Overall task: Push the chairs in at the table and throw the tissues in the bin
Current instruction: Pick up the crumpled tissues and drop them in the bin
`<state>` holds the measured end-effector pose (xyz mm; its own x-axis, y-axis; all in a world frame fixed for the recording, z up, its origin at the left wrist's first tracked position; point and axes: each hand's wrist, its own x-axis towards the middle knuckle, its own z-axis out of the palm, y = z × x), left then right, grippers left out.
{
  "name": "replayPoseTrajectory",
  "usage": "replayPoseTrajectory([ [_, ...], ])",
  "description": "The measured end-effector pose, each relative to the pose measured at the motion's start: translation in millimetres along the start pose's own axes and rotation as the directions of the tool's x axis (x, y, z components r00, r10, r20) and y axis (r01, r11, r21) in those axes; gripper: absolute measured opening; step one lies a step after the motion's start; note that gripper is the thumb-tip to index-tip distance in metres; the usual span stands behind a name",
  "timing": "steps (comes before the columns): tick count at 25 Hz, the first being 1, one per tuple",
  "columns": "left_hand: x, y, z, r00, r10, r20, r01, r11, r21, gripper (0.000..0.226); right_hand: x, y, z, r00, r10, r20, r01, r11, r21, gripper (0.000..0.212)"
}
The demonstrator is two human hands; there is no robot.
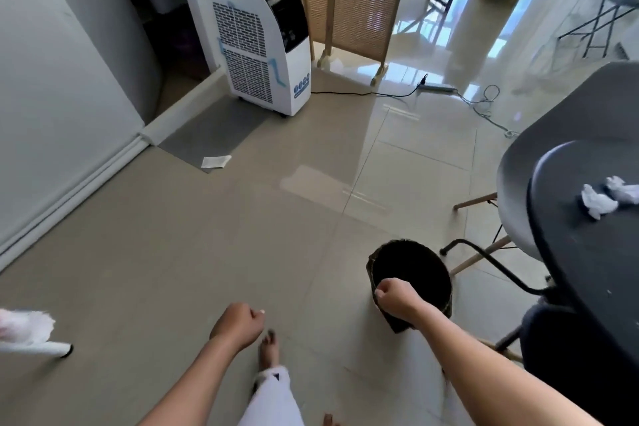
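White fluffy material on a thin white leg (24,330) shows at the far left edge; I cannot tell what piece of furniture it is. On the beige floor tiles (173,252), near a grey mat (214,130), lies a flat white paper (216,161), maybe a tissue, well apart from both hands. Behind the mat stands a white air cooler (262,41). Lower, the left hand (238,325) hangs over the floor with the fingers curled into a loose fist, and nothing can be seen inside it. To the right, the right hand (396,297) is over the near rim of the black bin (413,282), which stands on the floor just beside the table. This hand is also clenched, but I cannot tell if it grips the rim, holds a tissue, or is empty. I judge that the tissue step is in hand, not the chairs. Two crumpled tissues (610,197) lie on the dark round table (594,270) at the right edge, touching or nearly touching each other, higher than the bin and well apart from the fingers of both hands. A grey chair (539,162) with wooden legs stands tucked partly under the table on its far side. The next move probably needs the right hand to lift from the bin, reach up and right over the table edge, and pinch the soft tissues together so they do not fall apart.
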<state>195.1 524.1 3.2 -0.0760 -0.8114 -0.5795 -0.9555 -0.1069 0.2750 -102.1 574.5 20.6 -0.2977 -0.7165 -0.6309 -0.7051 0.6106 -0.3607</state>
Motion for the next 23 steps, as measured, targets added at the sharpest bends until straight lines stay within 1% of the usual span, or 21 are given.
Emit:
replayPoseTrajectory([
  [3, 77, 22, -49, 0.999, 0.043, 0.027, -0.045, 0.996, 0.077, 0.051, 58, -39, -25, 0.999, 0.028, -0.035, -0.025, 0.997, 0.071, 0.021],
  [5, 132, 41, -87, 0.994, 0.088, 0.065, -0.095, 0.987, 0.132, 0.048, 91, -63, -43, 0.995, 0.083, -0.061, -0.074, 0.989, 0.132, 0.026],
  [8, 210, 88, -138, 0.979, 0.173, 0.107, -0.193, 0.955, 0.226, 0.035, 132, -86, -75, 0.977, 0.195, -0.09, -0.166, 0.952, 0.258, 0.031],
  [11, 270, 147, -169, 0.956, 0.256, 0.145, -0.29, 0.903, 0.316, 0.039, 165, -92, -107, 0.951, 0.285, -0.119, -0.23, 0.91, 0.344, 0.032],
  [15, 353, 246, -183, 0.91, 0.356, 0.214, -0.413, 0.828, 0.378, 0.036, 224, -71, -149, 0.908, 0.403, -0.114, -0.311, 0.831, 0.461, 0.032],
  [18, 396, 316, -185, 0.88, 0.396, 0.263, -0.474, 0.775, 0.419, 0.037, 261, -45, -185, 0.87, 0.48, -0.11, -0.358, 0.77, 0.529, 0.025],
  [21, 430, 391, -186, 0.834, 0.434, 0.341, -0.55, 0.7, 0.455, 0.034, 282, -23, -222, 0.8, 0.591, -0.103, -0.407, 0.662, 0.629, 0.03],
  [23, 448, 445, -185, 0.786, 0.47, 0.401, -0.617, 0.632, 0.468, 0.03, 287, -6, -244, 0.733, 0.673, -0.097, -0.425, 0.565, 0.707, 0.026],
])
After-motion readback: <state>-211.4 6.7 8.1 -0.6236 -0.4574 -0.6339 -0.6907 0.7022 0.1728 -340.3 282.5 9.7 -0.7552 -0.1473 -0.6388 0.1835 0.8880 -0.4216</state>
